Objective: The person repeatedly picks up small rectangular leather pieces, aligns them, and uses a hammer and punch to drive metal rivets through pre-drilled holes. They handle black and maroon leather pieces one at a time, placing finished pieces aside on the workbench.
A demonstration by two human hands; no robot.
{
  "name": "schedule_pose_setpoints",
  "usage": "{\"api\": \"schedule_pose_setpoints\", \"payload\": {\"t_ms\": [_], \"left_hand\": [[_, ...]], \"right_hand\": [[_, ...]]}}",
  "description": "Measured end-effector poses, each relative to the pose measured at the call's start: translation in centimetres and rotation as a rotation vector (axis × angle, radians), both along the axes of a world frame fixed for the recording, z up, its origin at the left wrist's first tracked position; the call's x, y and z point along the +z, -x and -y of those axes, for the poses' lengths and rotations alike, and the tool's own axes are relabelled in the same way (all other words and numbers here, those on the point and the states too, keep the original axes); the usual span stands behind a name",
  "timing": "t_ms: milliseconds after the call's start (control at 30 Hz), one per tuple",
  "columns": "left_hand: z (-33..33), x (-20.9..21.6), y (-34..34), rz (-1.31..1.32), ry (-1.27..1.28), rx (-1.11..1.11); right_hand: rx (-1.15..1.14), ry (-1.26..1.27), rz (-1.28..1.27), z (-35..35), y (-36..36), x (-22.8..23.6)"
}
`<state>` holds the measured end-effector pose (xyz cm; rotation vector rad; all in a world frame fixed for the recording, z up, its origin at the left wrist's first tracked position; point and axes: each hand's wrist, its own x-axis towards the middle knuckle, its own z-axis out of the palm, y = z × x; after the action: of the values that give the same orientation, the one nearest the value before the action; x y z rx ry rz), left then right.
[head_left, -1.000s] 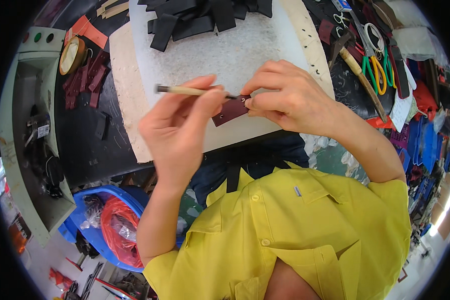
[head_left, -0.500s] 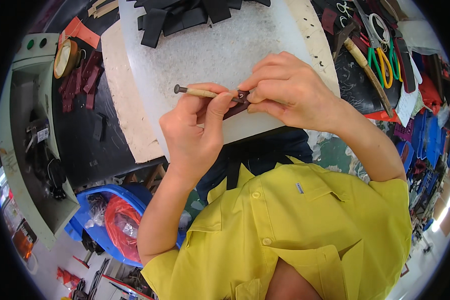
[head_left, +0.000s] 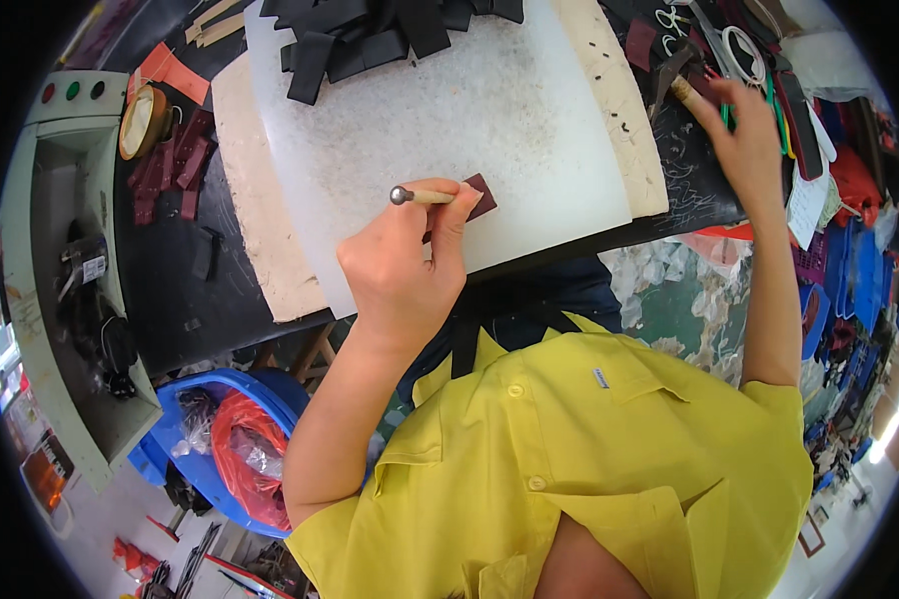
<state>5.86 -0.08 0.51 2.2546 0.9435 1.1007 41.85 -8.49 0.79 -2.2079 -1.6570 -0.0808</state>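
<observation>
My left hand (head_left: 400,255) is closed around a punch-like tool (head_left: 432,197) with a pale wooden shank and a round metal cap. The tool lies nearly level, its working tip hidden by my fingers. Beside my fingertips a dark maroon leather piece (head_left: 483,196) sticks out above the white board (head_left: 529,130). Out to the right, my right hand (head_left: 749,140) is over the wooden handle of a hammer (head_left: 680,88). Its thumb lies along the handle, with a gap between thumb and fingers. Most of the handle is hidden under the hand.
Black strips (head_left: 370,45) are heaped on the board's far part. Maroon leather pieces (head_left: 175,165) and a round container (head_left: 143,122) lie on the left of the black table. Scissors, cords and other tools crowd the far right. A blue tub (head_left: 185,399) with plastic bags stands at lower left.
My right hand has left the leather piece and swung right to the hammer. My left hand still grips the punch, which has tilted so its metal cap faces up more.
</observation>
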Motion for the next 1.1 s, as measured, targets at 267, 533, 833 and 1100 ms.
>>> {"api": "schedule_pose_setpoints", "payload": {"t_ms": [267,533,833,1100], "left_hand": [[0.4,1.0,-0.4,-0.086,-0.157,-0.014],[0.3,1.2,-0.3,-0.169,-0.149,-0.031],[0.3,1.1,-0.1,-0.152,-0.126,-0.049],[0.3,1.3,-0.1,-0.165,-0.109,-0.041]], "right_hand": [[-0.110,-0.106,-0.011,-0.2,1.1,1.3],[0.537,-0.106,-0.299,-1.9,13.3,14.1],[0.489,0.181,0.127,-2.9,11.3,13.2],[0.560,0.163,-0.017,-1.4,13.8,7.0]]}}
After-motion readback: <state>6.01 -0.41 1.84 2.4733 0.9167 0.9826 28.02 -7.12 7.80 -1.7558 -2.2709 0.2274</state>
